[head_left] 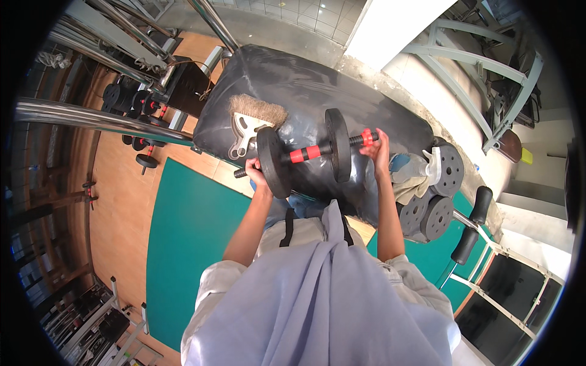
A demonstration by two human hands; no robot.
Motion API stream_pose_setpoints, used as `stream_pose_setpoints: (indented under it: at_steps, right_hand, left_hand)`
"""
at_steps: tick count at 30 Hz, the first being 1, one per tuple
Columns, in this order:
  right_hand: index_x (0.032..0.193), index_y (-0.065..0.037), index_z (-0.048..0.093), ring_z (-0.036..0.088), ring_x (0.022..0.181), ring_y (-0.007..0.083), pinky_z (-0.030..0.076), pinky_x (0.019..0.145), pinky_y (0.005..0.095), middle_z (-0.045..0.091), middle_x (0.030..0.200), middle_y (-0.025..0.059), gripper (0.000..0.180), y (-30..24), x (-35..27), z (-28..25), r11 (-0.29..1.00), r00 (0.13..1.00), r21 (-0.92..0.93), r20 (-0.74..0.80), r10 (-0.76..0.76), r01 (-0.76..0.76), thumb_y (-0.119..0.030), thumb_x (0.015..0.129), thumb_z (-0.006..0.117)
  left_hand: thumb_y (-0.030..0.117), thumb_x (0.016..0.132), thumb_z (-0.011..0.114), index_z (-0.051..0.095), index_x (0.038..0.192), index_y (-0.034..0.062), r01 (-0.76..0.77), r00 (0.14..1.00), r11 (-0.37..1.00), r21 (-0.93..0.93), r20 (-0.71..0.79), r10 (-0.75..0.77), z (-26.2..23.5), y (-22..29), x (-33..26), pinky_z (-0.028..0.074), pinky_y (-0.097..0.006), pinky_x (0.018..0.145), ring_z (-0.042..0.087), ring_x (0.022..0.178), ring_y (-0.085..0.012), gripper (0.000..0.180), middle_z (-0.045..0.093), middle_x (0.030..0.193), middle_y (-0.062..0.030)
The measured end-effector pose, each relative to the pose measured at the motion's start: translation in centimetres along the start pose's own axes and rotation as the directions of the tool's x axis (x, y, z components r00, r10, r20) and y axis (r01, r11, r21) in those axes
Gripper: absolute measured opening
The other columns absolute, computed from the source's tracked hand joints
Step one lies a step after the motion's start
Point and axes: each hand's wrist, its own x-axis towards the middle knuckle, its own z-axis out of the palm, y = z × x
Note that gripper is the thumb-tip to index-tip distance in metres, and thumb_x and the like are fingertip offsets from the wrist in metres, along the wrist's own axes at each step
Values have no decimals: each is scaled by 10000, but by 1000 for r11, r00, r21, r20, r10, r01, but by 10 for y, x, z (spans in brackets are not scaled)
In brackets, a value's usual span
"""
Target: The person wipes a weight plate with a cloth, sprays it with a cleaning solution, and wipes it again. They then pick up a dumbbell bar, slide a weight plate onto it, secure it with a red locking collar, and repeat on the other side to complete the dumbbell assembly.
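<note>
A dumbbell (pixel 305 154) with two round black plates and a red-and-black handle is held level in front of me, above a black padded bench. My left hand (pixel 257 174) is closed around its left end, just outside the left plate, with the threaded bar tip poking out. At the other end, the fingers of my right hand (pixel 379 152) close on a red star-shaped collar (pixel 366 138) on the threaded bar, a short way out from the right plate. A wide brush (pixel 256 116) with tan bristles and a white handle lies on the bench behind the left plate.
The glossy black bench (pixel 378 110) stretches across before me. To its right are a spray bottle (pixel 415 166), a beige cloth (pixel 408 190) and several grey weight plates (pixel 438 216). A chrome bar (pixel 110 121) crosses at left. More dumbbells (pixel 145 160) lie on the floor by a green mat (pixel 189 244).
</note>
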Motion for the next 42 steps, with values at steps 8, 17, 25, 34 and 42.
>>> stream_pose_setpoints:
  at_steps: [8,17,25,34,42]
  right_hand:
    - [1266,-73,343,558,600,139,504,571,253,527,711,34,518,-6,-9,-3,992,996,121,-87,-24,34,-464,945,453]
    - [1344,-86,272,566,631,136,475,561,250,544,736,47,548,-7,-12,-1,998,999,37,19,41,-41,-408,949,472]
    - [1370,-116,287,584,728,158,473,656,279,605,807,75,554,5,-7,3,998,997,18,34,67,-68,-469,958,400]
    - [1220,-130,353,558,708,150,447,714,276,545,730,46,477,9,-5,8,977,973,33,99,206,-211,-520,947,377]
    - [1078,-143,330,434,568,80,350,557,250,449,626,-7,335,0,-17,30,994,986,79,153,67,-80,-427,952,456]
  left_hand:
    - [224,741,492,281,529,178,-11,1000,1000,-1,-7,11,1,2,-3,409,-288,569,422,531,-162,303,386,526,4]
    - [202,732,487,272,523,169,32,999,998,-50,16,-31,-7,5,5,421,-284,567,416,514,-162,302,372,511,4]
    - [213,734,485,272,529,174,17,1000,1000,-9,17,-16,-11,4,6,424,-281,556,419,509,-156,299,377,511,8]
    - [222,742,479,253,546,172,-10,1000,1000,24,12,9,-17,3,12,459,-301,590,451,526,-171,303,395,523,-3]
    - [299,745,436,478,907,51,102,964,994,-37,249,-89,-33,11,22,493,-387,796,573,795,-287,299,565,875,-121]
